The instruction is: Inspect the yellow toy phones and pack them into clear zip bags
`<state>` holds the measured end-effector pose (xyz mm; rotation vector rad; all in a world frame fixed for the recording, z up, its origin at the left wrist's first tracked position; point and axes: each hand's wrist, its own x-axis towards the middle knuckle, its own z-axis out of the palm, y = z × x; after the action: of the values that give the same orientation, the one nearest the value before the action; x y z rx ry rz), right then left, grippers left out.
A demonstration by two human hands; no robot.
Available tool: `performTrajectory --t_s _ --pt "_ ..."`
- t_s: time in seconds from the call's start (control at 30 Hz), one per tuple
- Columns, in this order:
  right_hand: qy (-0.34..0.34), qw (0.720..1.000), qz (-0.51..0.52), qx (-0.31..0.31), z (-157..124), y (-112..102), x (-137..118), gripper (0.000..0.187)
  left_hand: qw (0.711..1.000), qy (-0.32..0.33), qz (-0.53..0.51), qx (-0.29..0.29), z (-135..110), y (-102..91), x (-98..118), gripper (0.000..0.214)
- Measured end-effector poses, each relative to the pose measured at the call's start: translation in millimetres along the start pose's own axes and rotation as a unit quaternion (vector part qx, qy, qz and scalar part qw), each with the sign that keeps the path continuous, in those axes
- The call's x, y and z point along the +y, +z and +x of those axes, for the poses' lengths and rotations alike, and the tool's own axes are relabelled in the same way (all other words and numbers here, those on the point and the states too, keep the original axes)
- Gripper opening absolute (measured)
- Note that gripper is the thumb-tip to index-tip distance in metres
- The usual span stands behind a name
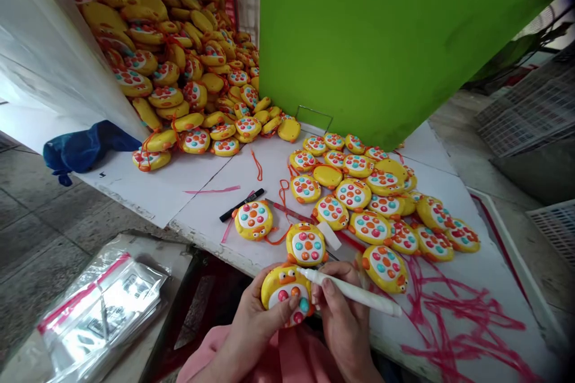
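My left hand point(254, 318) is closed around a yellow duck-faced toy point(284, 293) with a white panel of coloured round buttons, its thumb lying over the buttons. In my right hand point(344, 320) is a white marker pen point(363, 296), its tip at the toy's upper edge beside the eyes; whether it touches cannot be made out. Just beyond my hands lies a similar toy point(306, 245), with another toy point(253, 220) to its left. A black marker point(241, 205) rests behind that one. A white block-like piece point(329, 236) sits to the right of the nearer toy.
Many like toys point(371, 225) spread over the table's right side. A large heap of toys point(179, 60) fills the back left, beside a green panel point(359, 42). Pink strips point(467, 311) lie at right, a blue cloth point(85, 146) at left, plastic bags point(108, 305) on a lower surface.
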<state>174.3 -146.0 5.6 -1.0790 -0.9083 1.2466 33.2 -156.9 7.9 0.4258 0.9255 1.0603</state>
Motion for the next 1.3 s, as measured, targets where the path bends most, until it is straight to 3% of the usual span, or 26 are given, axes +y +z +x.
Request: performTrajectory --t_s 0.23,0.53,0.8,1.1,1.3 --pt "-0.002 1.000 -0.015 -0.005 -3.6 -2.8 5.6 0.009 1.000 0.014 0.012 -0.002 3.2 -1.7 -3.5 0.053" --pt "-0.010 0.999 0.023 0.041 0.9 4.4 -1.4 0.010 1.000 0.011 0.012 -0.007 1.4 -0.1 -2.4 0.052" --pt "-0.036 0.999 -0.035 0.022 -3.2 0.7 8.0 0.011 1.000 0.010 0.004 -0.003 0.5 -0.7 -1.7 0.054" --pt "-0.084 0.982 -0.167 -0.032 -11.9 2.8 -3.5 0.007 0.999 0.033 0.040 -0.009 1.1 -3.6 -6.1 0.052" --pt "-0.083 0.976 -0.194 -0.053 -11.6 2.9 -2.1 0.007 0.998 0.042 0.055 -0.008 3.8 -4.7 -9.8 0.055"
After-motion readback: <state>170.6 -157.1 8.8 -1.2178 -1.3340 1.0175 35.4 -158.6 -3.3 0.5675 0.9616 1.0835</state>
